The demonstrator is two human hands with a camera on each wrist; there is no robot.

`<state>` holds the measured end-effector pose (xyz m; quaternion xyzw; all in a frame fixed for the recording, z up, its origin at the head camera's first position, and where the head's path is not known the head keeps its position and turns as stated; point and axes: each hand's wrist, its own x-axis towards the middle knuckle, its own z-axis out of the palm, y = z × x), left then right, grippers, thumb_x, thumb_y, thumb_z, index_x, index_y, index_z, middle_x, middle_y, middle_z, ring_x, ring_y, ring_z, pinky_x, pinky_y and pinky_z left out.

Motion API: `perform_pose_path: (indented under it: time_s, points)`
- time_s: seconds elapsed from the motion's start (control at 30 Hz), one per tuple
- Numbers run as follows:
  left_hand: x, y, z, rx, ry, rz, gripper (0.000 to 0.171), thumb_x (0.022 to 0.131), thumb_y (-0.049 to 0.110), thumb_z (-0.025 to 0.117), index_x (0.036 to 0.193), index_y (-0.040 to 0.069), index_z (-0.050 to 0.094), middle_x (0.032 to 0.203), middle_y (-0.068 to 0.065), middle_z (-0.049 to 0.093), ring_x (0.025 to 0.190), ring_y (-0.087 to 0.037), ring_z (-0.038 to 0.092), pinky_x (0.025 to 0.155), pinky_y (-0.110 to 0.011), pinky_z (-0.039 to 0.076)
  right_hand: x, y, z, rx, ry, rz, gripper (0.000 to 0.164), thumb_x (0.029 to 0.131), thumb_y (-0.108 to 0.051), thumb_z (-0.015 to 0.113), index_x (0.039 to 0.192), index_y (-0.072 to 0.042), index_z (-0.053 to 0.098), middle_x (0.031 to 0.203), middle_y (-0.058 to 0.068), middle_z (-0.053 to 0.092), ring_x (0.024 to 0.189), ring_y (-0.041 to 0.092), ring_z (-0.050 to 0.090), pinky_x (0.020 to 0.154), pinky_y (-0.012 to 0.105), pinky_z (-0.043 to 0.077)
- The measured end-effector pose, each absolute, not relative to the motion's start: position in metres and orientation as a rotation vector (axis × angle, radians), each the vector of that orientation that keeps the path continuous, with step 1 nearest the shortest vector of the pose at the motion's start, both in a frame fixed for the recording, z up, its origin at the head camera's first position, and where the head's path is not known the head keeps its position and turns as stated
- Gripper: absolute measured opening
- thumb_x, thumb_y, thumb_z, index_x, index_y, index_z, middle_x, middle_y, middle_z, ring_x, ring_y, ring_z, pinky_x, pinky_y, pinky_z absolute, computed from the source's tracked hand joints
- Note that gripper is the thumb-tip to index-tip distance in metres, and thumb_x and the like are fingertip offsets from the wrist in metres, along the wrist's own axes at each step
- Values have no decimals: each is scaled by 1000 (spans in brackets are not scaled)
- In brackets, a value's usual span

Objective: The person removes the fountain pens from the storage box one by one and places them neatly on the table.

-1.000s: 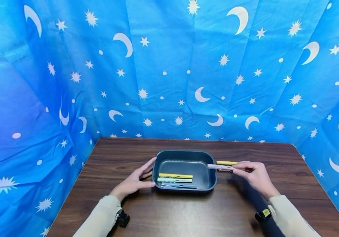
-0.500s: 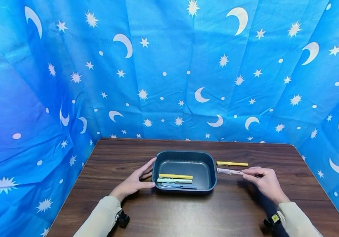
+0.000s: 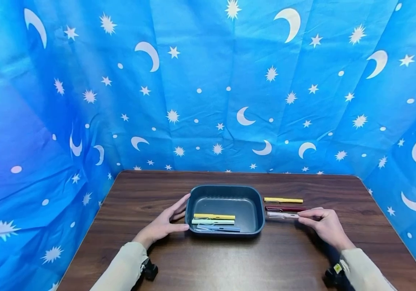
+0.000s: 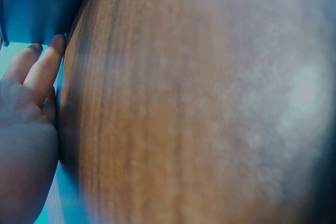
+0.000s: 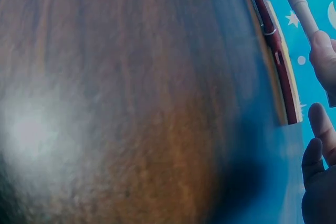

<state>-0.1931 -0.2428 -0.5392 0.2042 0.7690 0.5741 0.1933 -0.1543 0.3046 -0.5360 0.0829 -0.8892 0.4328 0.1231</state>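
Note:
My right hand pinches the right end of a pale, whitish pen between thumb and fingers, close to the right side of a dark blue-grey rectangular dish. In the right wrist view the pen's clip faces away from the hand. Just beyond this pen lies a dark red pen, and farther back a yellow pen. My left hand rests against the dish's left end, thumb near the front corner and extended fingers along the side. Inside lie a yellow pen, a mint pen and a blue pen.
The dish stands on a dark wood-grain table. A blue cloth with moons and stars hangs behind the table and at both sides. A small dark device sits at the left wrist, another at the right.
My right hand has carried the whitish pen from over the dish's right rim outward to the right, then toward me. The dark red pen now shows behind it. My left hand stays put.

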Motion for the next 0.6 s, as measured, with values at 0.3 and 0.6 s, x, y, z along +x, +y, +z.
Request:
perform_pose_path:
  time_s: [0.3,0.6]
  points:
    - [-191,-244,-539,536,2171,1604,91,99,19,75,167,44,21,175,-2,22,152,-35,39,123,-67,25,-156,308,-545,263,-2635,1230,12,83,-10,90,93,-16,87,92,1,81,88,1,71,78,10,51]
    - [-191,-243,-538,548,2177,1597,90,100,18,74,167,44,20,174,-2,22,152,-36,39,121,-68,27,-158,311,-547,296,-2660,1123,14,81,-13,91,92,-20,87,90,-5,81,89,5,72,79,14,53]
